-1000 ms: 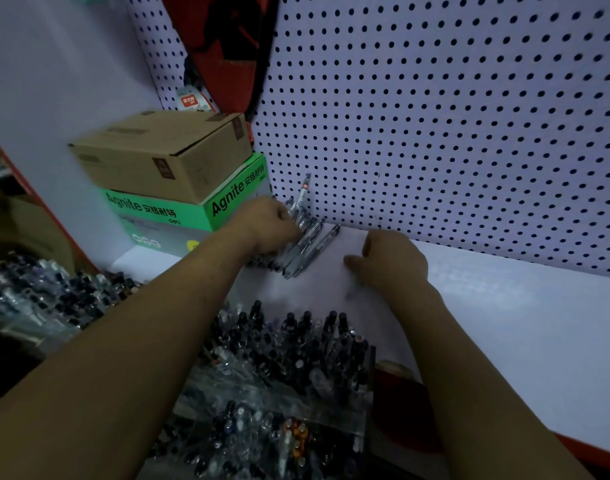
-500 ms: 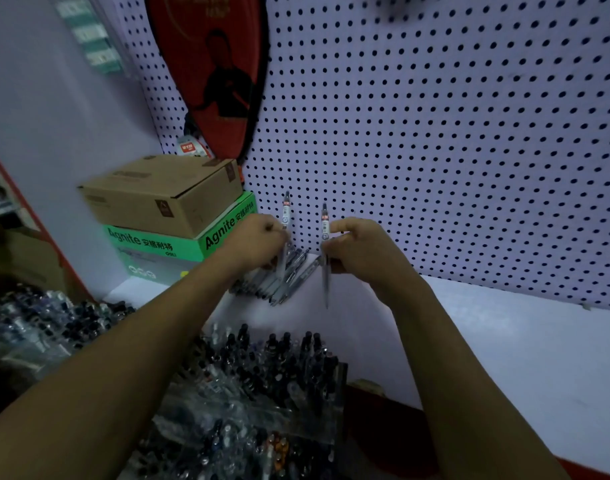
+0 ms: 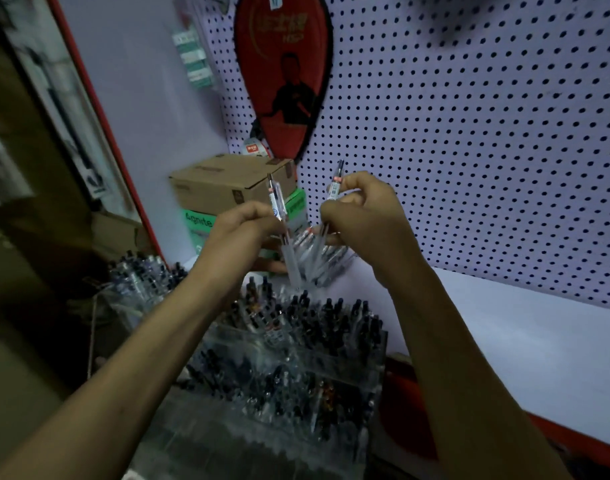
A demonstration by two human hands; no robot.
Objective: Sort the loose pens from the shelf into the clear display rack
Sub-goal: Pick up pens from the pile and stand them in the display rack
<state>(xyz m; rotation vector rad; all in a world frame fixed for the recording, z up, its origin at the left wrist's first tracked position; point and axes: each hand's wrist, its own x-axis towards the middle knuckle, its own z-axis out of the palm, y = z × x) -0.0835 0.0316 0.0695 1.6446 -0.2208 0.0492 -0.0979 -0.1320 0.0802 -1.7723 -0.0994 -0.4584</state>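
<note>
Nearest, a clear display rack [image 3: 289, 372] crowded with upright pens is seen. Above it, one pen [image 3: 277, 209] is pinched in the left hand [image 3: 241, 230], another pen [image 3: 333, 188] in the right hand [image 3: 362, 216]. Lowering into free slots is judged next. Behind, loose pens [image 3: 317, 258] lie on the shelf [image 3: 504, 327], beside stacked boxes [image 3: 227, 188].

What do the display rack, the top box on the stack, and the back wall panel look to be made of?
Display rack: clear glossy plastic, probably acrylic; pens show through its walls. Top box: matte brown corrugated cardboard, with folded flaps. Back panel: white perforated pegboard with a regular grid of holes, likely painted metal or hardboard; cannot tell which.
</note>
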